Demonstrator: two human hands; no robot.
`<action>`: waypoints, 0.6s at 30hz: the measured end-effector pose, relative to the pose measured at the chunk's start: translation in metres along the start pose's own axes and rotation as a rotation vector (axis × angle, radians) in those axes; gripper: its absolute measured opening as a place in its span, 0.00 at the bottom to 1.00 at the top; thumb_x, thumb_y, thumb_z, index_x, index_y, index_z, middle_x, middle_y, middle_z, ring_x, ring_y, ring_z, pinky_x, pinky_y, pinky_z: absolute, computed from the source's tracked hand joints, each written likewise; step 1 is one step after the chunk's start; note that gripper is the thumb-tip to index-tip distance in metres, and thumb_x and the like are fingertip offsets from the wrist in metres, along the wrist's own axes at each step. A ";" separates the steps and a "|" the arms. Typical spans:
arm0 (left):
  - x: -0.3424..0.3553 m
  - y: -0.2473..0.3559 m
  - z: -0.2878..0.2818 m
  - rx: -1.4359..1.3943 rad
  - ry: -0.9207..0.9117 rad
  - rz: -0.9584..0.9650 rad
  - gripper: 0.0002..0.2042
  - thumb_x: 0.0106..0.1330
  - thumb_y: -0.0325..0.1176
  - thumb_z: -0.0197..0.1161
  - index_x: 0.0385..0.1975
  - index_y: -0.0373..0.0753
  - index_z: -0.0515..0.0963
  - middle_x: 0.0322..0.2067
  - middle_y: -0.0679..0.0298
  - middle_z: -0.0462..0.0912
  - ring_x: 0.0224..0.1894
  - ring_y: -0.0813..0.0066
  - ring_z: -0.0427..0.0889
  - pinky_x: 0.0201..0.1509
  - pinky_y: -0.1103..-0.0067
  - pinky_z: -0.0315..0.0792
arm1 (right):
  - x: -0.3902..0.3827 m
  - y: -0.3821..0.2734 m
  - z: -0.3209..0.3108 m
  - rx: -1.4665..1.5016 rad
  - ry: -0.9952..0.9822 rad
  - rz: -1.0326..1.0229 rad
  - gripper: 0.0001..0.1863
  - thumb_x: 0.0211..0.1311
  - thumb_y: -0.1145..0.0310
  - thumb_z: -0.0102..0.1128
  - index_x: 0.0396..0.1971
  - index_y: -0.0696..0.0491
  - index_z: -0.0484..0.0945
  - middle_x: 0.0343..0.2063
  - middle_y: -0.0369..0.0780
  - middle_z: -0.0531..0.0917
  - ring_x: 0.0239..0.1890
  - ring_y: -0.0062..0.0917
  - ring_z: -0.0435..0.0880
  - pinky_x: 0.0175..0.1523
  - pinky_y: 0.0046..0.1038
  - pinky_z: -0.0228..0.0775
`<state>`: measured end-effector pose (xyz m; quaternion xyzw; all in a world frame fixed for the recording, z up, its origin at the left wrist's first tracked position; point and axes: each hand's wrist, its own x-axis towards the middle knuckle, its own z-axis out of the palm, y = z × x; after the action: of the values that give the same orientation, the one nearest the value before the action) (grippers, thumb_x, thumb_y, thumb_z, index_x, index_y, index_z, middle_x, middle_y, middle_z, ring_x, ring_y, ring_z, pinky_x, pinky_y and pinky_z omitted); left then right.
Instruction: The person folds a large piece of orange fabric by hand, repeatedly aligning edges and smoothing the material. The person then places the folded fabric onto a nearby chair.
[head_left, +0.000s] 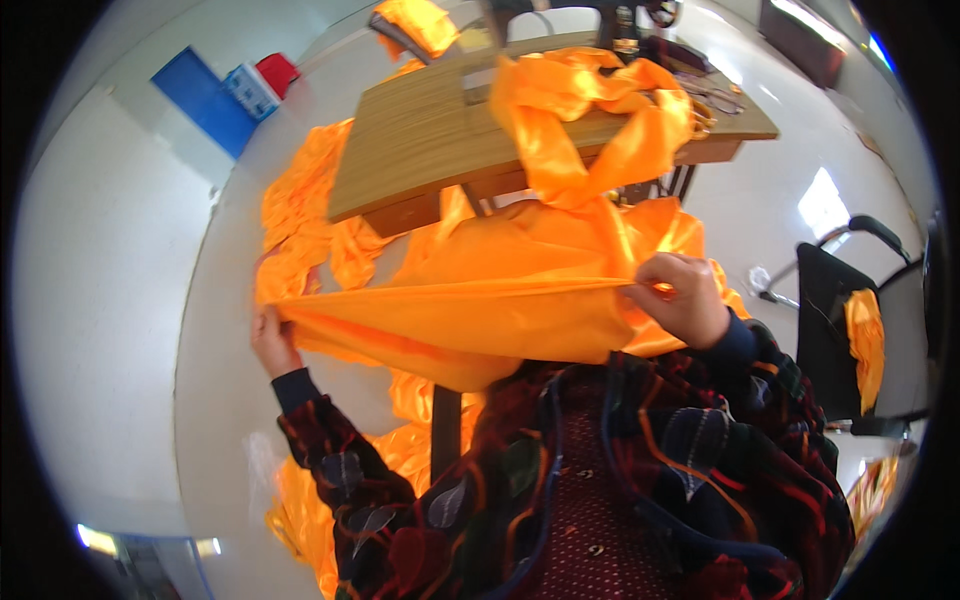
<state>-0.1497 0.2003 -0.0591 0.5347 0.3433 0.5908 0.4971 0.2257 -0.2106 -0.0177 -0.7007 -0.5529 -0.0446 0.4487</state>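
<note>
Shiny orange cloth (480, 318): edge pinched in left hand (275, 342) and right hand (688, 298), stretched between. Wooden surface (430, 125) beyond.

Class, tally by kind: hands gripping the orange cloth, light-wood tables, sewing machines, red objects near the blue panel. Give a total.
Left hand and right hand on orange cloth: 2
Light-wood table: 1
Sewing machine: 1
Red object: 1
Total: 5

One wood-topped table (430, 120) bore one black sewing machine (607, 22) and eyeglasses (712, 95); one black armchair (825, 290) stood at right; one blue rectangular panel (203, 100), one white-and-blue box (251, 92) and one red object (277, 73) sat by the left wall (110, 260).
</note>
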 end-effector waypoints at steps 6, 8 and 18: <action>-0.016 0.010 0.003 0.083 -0.080 -0.100 0.05 0.67 0.31 0.57 0.36 0.39 0.78 0.28 0.70 0.80 0.26 0.83 0.76 0.29 0.86 0.70 | -0.004 0.002 0.000 0.068 -0.046 0.128 0.08 0.49 0.75 0.67 0.21 0.59 0.75 0.20 0.41 0.80 0.22 0.27 0.81 0.28 0.24 0.71; -0.020 0.014 0.004 0.115 -0.101 -0.125 0.05 0.68 0.31 0.56 0.35 0.39 0.77 0.27 0.71 0.78 0.25 0.85 0.75 0.28 0.87 0.69 | -0.004 0.006 0.002 0.082 -0.083 0.142 0.07 0.50 0.76 0.66 0.21 0.59 0.76 0.19 0.40 0.80 0.22 0.23 0.81 0.29 0.21 0.70; -0.016 0.002 0.025 0.130 -0.202 -0.103 0.06 0.67 0.33 0.58 0.29 0.39 0.76 0.20 0.74 0.73 0.17 0.88 0.68 0.20 0.89 0.59 | -0.005 0.018 0.002 0.257 -0.172 0.185 0.05 0.54 0.79 0.62 0.24 0.60 0.75 0.18 0.36 0.79 0.24 0.17 0.82 0.28 0.19 0.70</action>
<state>-0.1266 0.1810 -0.0567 0.6043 0.3561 0.4843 0.5231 0.2375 -0.2126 -0.0322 -0.6865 -0.5236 0.1281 0.4880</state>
